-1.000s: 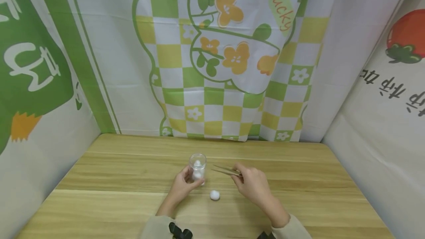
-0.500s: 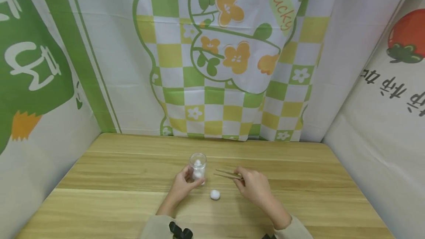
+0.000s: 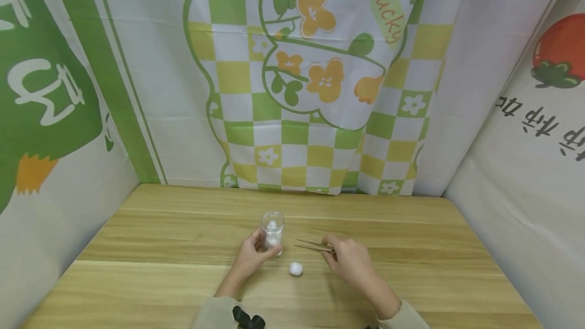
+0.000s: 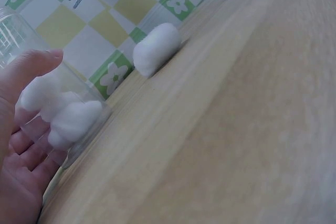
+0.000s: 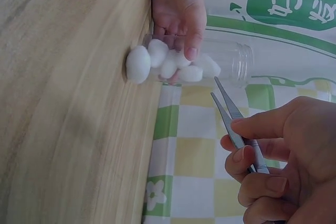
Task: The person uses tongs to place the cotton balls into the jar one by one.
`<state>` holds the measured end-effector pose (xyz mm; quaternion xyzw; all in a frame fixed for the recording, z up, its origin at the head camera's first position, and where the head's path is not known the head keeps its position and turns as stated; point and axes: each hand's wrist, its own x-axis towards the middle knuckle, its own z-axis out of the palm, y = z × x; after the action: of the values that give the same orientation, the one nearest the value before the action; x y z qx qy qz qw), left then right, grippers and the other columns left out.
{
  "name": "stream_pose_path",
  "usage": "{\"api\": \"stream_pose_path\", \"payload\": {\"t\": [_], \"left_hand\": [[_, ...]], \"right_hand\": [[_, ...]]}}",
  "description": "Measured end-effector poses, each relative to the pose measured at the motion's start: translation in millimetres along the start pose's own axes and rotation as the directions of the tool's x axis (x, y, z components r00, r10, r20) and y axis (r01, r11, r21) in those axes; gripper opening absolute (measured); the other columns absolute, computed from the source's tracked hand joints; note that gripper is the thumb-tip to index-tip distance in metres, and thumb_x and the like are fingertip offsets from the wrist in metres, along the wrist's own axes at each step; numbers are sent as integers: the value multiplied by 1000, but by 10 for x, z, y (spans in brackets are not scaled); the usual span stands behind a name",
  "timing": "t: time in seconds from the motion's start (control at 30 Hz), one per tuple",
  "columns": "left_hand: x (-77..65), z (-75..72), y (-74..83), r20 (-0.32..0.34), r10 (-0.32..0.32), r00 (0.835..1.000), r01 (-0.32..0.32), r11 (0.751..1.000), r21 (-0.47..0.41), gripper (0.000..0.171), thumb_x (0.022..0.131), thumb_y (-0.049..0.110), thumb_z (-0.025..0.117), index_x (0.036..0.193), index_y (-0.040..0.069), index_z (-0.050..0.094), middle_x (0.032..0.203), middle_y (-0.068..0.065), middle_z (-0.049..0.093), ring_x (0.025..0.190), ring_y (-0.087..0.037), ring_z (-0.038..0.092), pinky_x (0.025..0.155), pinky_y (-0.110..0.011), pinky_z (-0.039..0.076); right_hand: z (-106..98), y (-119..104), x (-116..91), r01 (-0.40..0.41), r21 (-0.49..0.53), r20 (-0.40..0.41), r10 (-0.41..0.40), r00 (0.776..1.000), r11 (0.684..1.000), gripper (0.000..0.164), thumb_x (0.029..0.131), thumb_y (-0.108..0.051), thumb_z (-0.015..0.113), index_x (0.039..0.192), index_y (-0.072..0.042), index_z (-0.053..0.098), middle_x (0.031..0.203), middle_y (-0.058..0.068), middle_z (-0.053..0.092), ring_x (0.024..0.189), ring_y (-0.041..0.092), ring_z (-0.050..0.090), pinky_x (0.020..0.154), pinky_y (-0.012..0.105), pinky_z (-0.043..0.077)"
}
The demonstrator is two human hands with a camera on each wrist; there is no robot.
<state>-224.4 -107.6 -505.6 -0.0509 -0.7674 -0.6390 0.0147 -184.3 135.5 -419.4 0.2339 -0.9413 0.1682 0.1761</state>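
My left hand (image 3: 250, 256) grips a clear jar (image 3: 272, 221) that stands upright on the table, thumb and fingers around its side. Several white cotton balls (image 5: 169, 65) lie inside it, and its mouth has no lid. In my right hand (image 3: 351, 262) a pair of metal tweezers (image 3: 315, 245) is pinched between thumb and fingers. The tweezers' tips are apart, hold nothing, and point left toward the jar. One loose cotton ball (image 3: 295, 268) rests on the table between the hands, in front of the jar; the left wrist view shows this cotton ball (image 4: 157, 49) close to the jar.
The wooden table (image 3: 183, 227) reaches back to a hanging checked curtain (image 3: 292, 136). Printed cloth walls (image 3: 525, 192) stand at the left and right sides. Dark wrist-worn gear (image 3: 249, 319) shows at the left sleeve.
My right hand and the tweezers have come down slightly toward the loose cotton ball. The left hand, jar and loose cotton ball have stayed in place.
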Motion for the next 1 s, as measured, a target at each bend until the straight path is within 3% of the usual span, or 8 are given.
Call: {"api": "stream_pose_path", "payload": {"t": [0.27, 0.6, 1.0], "left_hand": [[-9, -6, 4, 9, 2, 1000, -2, 1000, -9, 61, 81, 16, 77, 134, 1, 49, 134, -21, 58, 127, -36, 55, 111, -48, 44], [-5, -5, 12, 1, -1, 1000, 1, 1000, -5, 61, 81, 15, 77, 133, 0, 50, 133, -22, 59, 126, -36, 56, 111, -48, 45], [-9, -3, 29, 4, -4, 1000, 4, 1000, -7, 61, 81, 15, 76, 134, 0, 50, 133, -21, 59, 126, -36, 56, 111, -48, 45]], "right_hand": [[33, 19, -57, -13, 17, 50, 12, 999, 1000, 12, 81, -13, 74, 91, -8, 68, 62, -1, 68, 48, -2, 48, 41, 7, 28], [108, 56, -112, -19, 27, 85, 16, 996, 999, 9, 82, -14, 73, 88, -11, 67, 67, 1, 70, 53, 1, 56, 44, 12, 35], [159, 77, -148, -25, 51, 143, 17, 990, 998, 12, 82, -14, 72, 93, -9, 69, 70, 3, 71, 54, 0, 53, 45, 11, 36]]}}
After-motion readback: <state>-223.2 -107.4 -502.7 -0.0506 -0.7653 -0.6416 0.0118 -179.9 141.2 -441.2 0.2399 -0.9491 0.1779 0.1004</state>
